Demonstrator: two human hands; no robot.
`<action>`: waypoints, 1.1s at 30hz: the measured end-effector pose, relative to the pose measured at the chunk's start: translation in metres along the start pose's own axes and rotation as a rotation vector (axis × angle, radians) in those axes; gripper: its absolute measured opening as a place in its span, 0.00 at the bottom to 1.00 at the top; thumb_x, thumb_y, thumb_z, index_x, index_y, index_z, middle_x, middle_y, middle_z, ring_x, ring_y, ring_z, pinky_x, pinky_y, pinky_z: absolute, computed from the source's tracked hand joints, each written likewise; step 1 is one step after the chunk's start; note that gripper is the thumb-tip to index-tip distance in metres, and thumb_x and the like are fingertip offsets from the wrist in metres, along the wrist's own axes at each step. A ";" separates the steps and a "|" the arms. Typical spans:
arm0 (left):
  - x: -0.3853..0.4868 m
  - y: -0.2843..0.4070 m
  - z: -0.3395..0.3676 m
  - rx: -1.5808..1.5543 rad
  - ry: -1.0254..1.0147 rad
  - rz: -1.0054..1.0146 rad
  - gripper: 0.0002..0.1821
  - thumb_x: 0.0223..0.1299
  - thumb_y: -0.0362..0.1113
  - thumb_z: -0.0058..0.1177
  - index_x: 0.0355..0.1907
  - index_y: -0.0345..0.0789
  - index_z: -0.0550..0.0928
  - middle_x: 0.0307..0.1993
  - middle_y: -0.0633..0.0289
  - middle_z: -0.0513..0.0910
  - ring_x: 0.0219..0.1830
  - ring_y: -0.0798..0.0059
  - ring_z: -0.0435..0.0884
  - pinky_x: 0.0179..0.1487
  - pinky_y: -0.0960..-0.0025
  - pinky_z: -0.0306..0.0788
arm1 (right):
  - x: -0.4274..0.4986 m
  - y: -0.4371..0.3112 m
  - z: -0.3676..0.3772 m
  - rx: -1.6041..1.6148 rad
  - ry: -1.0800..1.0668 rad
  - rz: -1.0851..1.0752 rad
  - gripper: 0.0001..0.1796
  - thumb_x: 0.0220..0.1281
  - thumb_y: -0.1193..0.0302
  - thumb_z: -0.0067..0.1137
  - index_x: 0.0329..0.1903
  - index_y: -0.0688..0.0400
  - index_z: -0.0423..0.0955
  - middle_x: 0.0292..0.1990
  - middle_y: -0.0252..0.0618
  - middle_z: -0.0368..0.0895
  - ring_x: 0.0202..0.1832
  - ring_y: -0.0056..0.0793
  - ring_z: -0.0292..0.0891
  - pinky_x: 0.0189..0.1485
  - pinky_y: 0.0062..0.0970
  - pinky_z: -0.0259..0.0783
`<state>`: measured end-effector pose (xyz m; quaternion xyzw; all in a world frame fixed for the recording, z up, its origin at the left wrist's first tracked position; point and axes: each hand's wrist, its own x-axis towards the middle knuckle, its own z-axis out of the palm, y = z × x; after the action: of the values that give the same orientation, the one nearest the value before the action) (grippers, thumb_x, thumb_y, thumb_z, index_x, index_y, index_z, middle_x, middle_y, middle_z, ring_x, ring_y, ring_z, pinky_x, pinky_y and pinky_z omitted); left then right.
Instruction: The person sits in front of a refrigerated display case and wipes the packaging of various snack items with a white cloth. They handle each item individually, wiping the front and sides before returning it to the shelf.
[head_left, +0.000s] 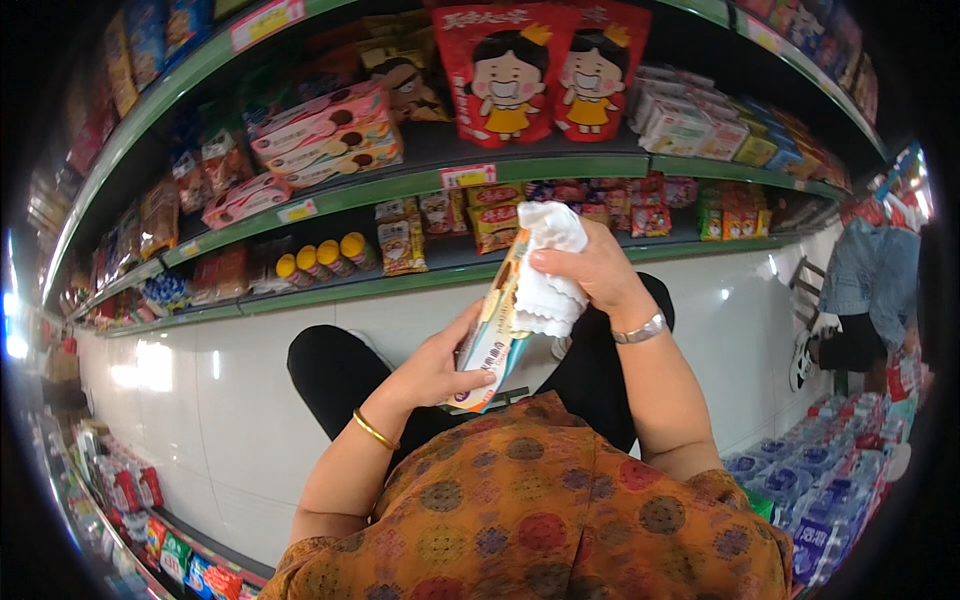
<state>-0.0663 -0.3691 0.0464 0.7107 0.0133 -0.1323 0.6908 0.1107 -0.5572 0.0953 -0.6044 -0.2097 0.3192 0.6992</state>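
Note:
My left hand (442, 367) grips the lower end of a long cookie box (487, 337), thumb on its printed face. The box is tilted, its far end up and to the right, above my lap. In my right hand (600, 262) a white cloth with a scalloped edge (551, 300) is bunched up and pressed against the upper end of the box, hiding part of it. Ahead on the middle shelf, similar cookie boxes (330, 135) are stacked at the left, with one pink box (247, 199) lying lower beside them.
Green-edged store shelves (555, 161) curve across the front. Two red snack pouches (499, 75) stand on the middle shelf; yellow-lidded cans (328, 256) sit below. Wrapped water bottles (810, 480) are at the lower right. Another person in denim (870, 270) is at the far right.

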 end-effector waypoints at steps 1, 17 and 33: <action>0.003 -0.009 -0.006 0.034 -0.004 0.024 0.54 0.50 0.35 0.67 0.76 0.31 0.50 0.63 0.52 0.71 0.62 0.69 0.71 0.67 0.70 0.62 | 0.001 -0.007 0.001 -0.097 0.003 -0.028 0.21 0.56 0.72 0.68 0.52 0.64 0.76 0.40 0.33 0.82 0.42 0.21 0.78 0.46 0.25 0.75; 0.009 -0.024 0.000 -0.489 0.109 0.037 0.51 0.53 0.26 0.65 0.76 0.34 0.50 0.62 0.57 0.72 0.59 0.73 0.74 0.62 0.69 0.69 | 0.003 0.055 0.009 0.377 0.186 0.065 0.25 0.65 0.68 0.62 0.60 0.66 0.68 0.48 0.42 0.80 0.48 0.30 0.80 0.52 0.33 0.78; 0.058 -0.059 -0.012 -0.431 0.241 -0.033 0.44 0.50 0.33 0.69 0.69 0.30 0.62 0.56 0.57 0.76 0.56 0.70 0.75 0.61 0.66 0.71 | 0.000 0.116 0.015 -0.124 0.006 -0.064 0.30 0.57 0.75 0.59 0.63 0.65 0.62 0.52 0.46 0.76 0.52 0.34 0.77 0.55 0.32 0.73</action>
<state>-0.0202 -0.3642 -0.0236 0.5573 0.1353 -0.0521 0.8176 0.0784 -0.5385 -0.0158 -0.6406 -0.2464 0.2812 0.6707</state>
